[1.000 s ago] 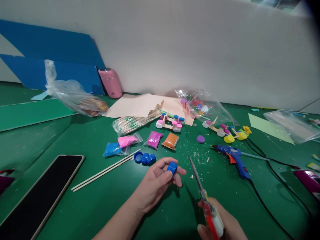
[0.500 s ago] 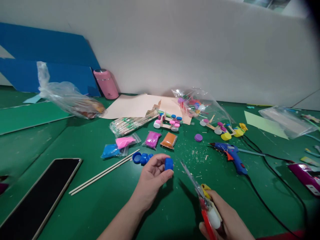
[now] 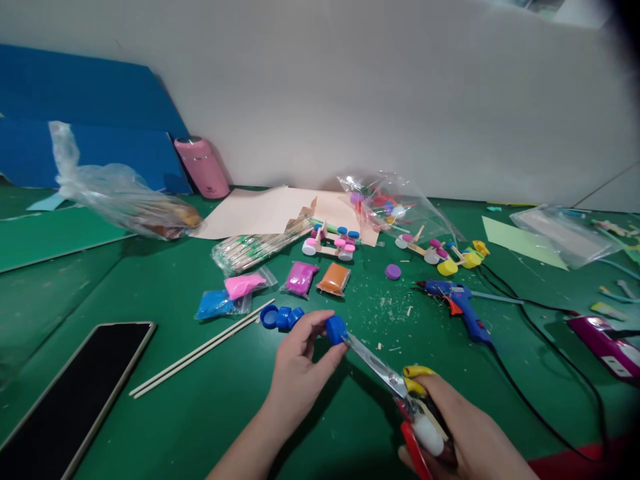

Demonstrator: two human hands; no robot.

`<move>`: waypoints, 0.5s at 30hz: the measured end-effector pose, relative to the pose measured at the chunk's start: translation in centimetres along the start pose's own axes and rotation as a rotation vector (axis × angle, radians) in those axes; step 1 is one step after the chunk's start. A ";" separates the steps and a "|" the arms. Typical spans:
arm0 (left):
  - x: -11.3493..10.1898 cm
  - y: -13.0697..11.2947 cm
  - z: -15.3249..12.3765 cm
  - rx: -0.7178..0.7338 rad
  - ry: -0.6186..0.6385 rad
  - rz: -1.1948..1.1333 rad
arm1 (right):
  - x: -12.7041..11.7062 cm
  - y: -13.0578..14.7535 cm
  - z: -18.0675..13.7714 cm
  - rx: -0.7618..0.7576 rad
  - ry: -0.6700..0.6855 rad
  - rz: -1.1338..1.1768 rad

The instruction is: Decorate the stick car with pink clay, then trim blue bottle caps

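Between thumb and fingers my left hand (image 3: 306, 363) pinches a blue bottle cap (image 3: 336, 329). My right hand (image 3: 457, 420) is wrapped round scissors (image 3: 377, 363) with yellow and red handles, and also round a white-and-wood piece (image 3: 427, 433) whose kind I cannot make out. The scissors' tip touches the lower right of the cap; whether it goes into the cap cannot be seen. Beyond my left hand several more blue caps (image 3: 269, 317) lie in a row. Two thin wooden sticks (image 3: 200, 353) lie side by side to their left.
A blue glue gun (image 3: 457, 300) with a black cord lies at right near a purple power strip (image 3: 603, 343). Small wheeled models (image 3: 330, 247), clay packets (image 3: 300, 278), bagged skewers (image 3: 260, 247) and a pink flask (image 3: 203, 167) stand behind. A phone (image 3: 75, 393) lies at left.
The scissors' tip has come left and now meets the blue cap, where before there was a gap. The cap has tilted in my left hand. The view has shifted slightly.
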State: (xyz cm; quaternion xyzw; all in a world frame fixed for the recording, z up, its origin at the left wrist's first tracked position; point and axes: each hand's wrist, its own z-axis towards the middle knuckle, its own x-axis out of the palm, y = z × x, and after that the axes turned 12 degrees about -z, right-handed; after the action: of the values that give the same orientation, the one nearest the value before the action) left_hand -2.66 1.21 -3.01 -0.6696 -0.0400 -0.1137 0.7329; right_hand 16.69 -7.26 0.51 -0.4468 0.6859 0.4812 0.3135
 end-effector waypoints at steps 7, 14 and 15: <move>0.0 0.3 -0.3 0.081 -0.058 0.033 | -0.3 -0.2 -0.2 -0.034 -0.020 -0.117; 0.0 -0.1 -0.2 0.055 -0.078 -0.034 | -0.9 -0.4 -0.2 -0.066 -0.082 -0.193; 0.0 -0.2 -0.2 0.033 -0.074 -0.057 | -1.0 -0.4 -0.2 -0.072 -0.092 -0.181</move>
State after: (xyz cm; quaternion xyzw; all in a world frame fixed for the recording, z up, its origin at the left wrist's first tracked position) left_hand -2.70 0.99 -2.79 -0.6597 -0.0881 -0.1091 0.7383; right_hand 17.47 -7.23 1.25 -0.4955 0.6097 0.4953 0.3706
